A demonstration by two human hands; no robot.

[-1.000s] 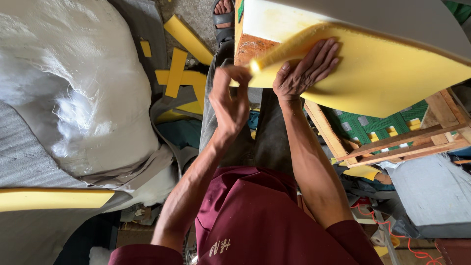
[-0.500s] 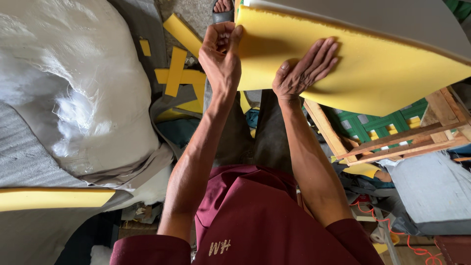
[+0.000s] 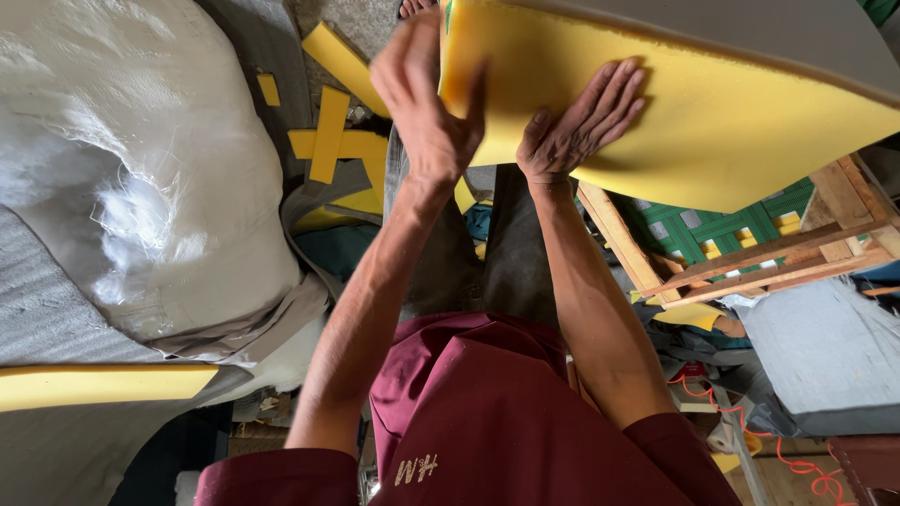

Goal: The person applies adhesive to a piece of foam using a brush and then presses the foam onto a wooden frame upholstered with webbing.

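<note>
While pressing the yellow foam slab (image 3: 712, 122) flat with right hand (image 3: 577, 122), gripping its edge, seemingly, with blurred left hand (image 3: 427, 103); next, seating onto wooden frame (image 3: 750, 258).

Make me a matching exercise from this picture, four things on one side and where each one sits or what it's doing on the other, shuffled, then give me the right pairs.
Things:
1. left hand
2. right hand
3. wooden frame
4. foam offcuts

Places or states:
A. lying scattered on the ground
B. pressed flat, fingers spread, on the face of the yellow foam slab
C. under the slab, with green webbing across it
D. gripping the slab's left edge

Pairs: 1-D, 2-B, 3-C, 4-A
</note>
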